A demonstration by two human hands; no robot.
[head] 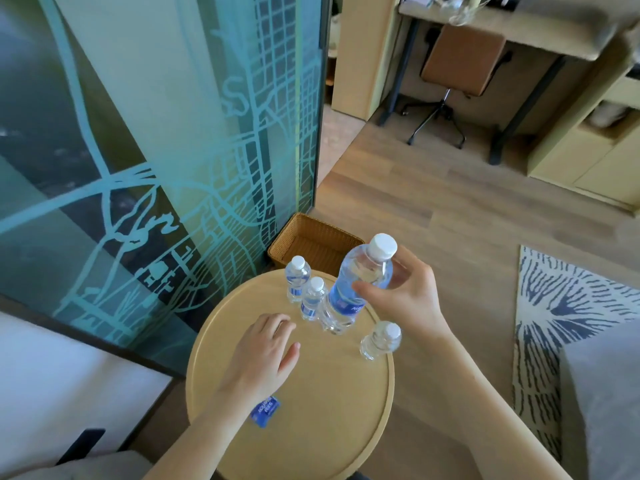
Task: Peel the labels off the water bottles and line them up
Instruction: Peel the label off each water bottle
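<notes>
My right hand (403, 299) grips a labelled water bottle (360, 275) by its upper body and holds it tilted above the round wooden table (332, 427). Two more bottles with blue labels (297, 278) (312, 297) stand upright at the table's far edge, just left of the held one. A clear bottle without a label (380, 341) stands at the right rim, under my right wrist. My left hand (265, 355) hovers palm down over the table, fingers spread, holding nothing. A peeled blue label (265, 410) lies on the table beside my left wrist.
A woven basket (332, 233) sits on the floor just beyond the table. A frosted glass partition (156, 150) stands on the left. A patterned rug (568, 323) lies on the right, and a desk with a brown chair (464, 60) is farther back.
</notes>
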